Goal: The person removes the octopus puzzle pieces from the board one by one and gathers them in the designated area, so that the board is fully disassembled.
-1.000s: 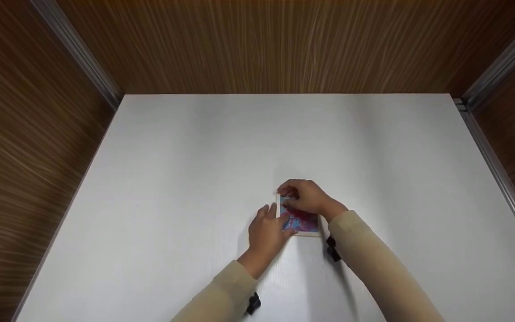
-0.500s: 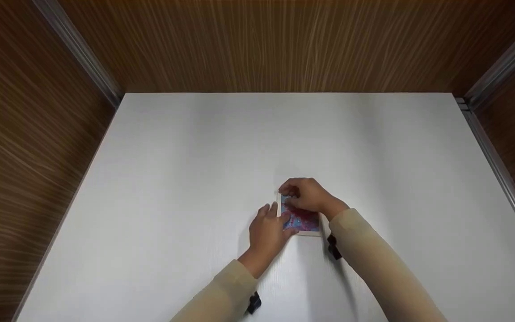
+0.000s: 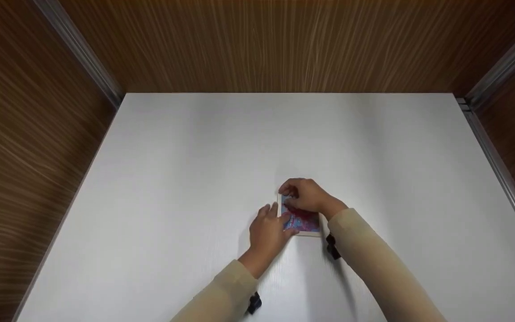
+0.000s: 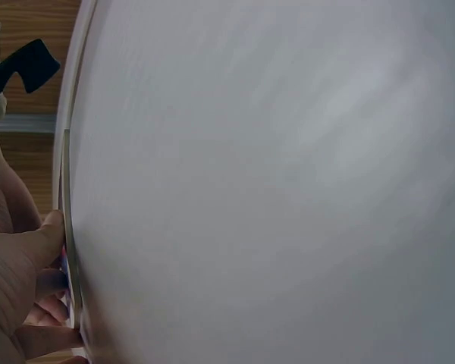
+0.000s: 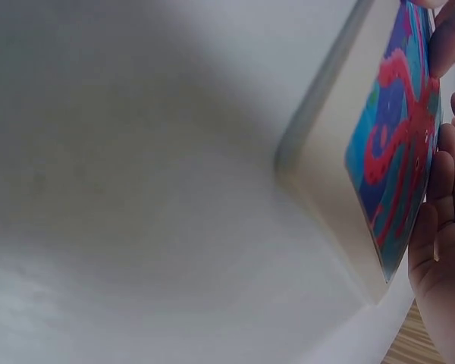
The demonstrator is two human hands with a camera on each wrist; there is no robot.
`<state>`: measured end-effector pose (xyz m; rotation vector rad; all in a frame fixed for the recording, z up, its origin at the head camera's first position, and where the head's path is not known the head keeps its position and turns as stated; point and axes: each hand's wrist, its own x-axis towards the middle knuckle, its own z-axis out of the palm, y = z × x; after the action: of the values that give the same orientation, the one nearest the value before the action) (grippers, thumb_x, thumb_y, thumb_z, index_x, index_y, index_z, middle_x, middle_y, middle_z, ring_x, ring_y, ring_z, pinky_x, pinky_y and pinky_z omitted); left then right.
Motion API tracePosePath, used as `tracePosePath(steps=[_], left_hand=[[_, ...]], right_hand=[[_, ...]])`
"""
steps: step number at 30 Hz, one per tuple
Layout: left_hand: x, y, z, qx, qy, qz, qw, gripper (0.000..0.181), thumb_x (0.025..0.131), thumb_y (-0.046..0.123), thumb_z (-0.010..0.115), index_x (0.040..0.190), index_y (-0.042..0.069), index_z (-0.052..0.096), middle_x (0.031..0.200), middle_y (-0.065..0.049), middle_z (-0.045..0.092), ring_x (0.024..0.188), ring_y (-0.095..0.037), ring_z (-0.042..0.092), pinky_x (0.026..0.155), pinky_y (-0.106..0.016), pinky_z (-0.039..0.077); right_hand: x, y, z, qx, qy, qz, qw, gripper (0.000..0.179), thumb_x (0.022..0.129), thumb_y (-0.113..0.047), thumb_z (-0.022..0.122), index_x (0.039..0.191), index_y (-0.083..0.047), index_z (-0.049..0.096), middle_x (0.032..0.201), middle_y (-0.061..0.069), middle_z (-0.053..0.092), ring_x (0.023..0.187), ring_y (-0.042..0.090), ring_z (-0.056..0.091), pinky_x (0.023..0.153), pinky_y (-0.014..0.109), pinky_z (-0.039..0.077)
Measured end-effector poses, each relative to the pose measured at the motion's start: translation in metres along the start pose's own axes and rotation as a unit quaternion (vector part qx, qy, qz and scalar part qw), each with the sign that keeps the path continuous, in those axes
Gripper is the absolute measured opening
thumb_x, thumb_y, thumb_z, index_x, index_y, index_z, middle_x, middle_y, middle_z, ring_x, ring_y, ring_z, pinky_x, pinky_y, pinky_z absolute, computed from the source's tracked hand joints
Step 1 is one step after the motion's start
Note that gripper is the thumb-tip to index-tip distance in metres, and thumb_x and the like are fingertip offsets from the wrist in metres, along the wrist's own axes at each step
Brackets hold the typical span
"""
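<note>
A small picture board (image 3: 309,234) with a pale border lies flat on the table under both hands. Its picture (image 5: 406,129) shows a red octopus on blue and purple. My left hand (image 3: 266,232) rests at the near left corner, thumb on the near border, fingers extended along the left side and onto the picture. In the left wrist view its thumb (image 4: 49,231) touches the board's edge. Over the far part is my right hand (image 3: 309,195), fingers bent toward the far left corner and thumb on the picture. Whether it pinches a loose piece is hidden.
The white table (image 3: 172,179) spreads around the board. Brown wood-grain panels (image 3: 257,44) stand at the back and both sides, with metal strips (image 3: 78,49) at the corners. Black clip-like pieces (image 3: 254,303) show beside the beige sleeves (image 3: 221,293).
Both hands and the board keep almost the same place. The view shifts very slightly, and nothing is visibly picked up or let go.
</note>
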<state>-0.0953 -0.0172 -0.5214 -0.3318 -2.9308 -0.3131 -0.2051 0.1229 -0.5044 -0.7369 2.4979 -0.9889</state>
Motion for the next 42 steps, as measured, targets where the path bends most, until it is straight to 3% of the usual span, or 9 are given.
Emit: tracePosePath(steps=[9,24,32,42], left_hand=[[0.000,0.001,-0.003,0.005,-0.025,-0.004,0.9997,0.048,0.076,0.055,0.070,0.113,0.024,0.073,0.128,-0.011,0.059,0.118,-0.029,0.052,0.091,-0.033,0.048],[0.001,0.000,0.002,-0.015,0.011,-0.002,0.9998,0.044,0.074,0.051,0.075,0.107,0.023,0.075,0.123,-0.014,0.062,0.113,-0.031,0.055,0.083,-0.036,0.051],[0.001,0.000,0.000,-0.027,0.002,-0.009,0.9996,0.043,0.075,0.050,0.075,0.108,0.023,0.075,0.124,-0.014,0.061,0.113,-0.031,0.055,0.083,-0.037,0.052],[0.001,0.000,-0.002,-0.021,-0.005,-0.005,0.9998,0.044,0.076,0.051,0.074,0.109,0.023,0.075,0.124,-0.013,0.061,0.114,-0.031,0.054,0.083,-0.037,0.052]], right_hand=[[-0.002,-0.001,-0.002,0.023,-0.005,-0.015,0.9996,0.024,0.083,-0.006,0.071,0.106,-0.007,0.065,0.099,0.003,0.065,0.093,0.020,0.061,0.085,0.035,0.049],[-0.001,0.000,-0.009,0.042,0.000,-0.012,0.9990,0.030,0.081,0.002,0.069,0.110,-0.006,0.065,0.099,0.002,0.067,0.090,0.018,0.061,0.083,0.034,0.050],[-0.005,0.002,-0.015,0.055,-0.011,-0.004,0.9984,0.023,0.084,0.002,0.069,0.105,-0.007,0.071,0.098,0.002,0.068,0.090,0.018,0.061,0.083,0.036,0.051],[-0.006,0.002,-0.021,0.060,-0.027,-0.056,0.9962,0.020,0.086,0.000,0.067,0.103,-0.007,0.072,0.101,0.004,0.069,0.093,0.023,0.064,0.084,0.041,0.051]])
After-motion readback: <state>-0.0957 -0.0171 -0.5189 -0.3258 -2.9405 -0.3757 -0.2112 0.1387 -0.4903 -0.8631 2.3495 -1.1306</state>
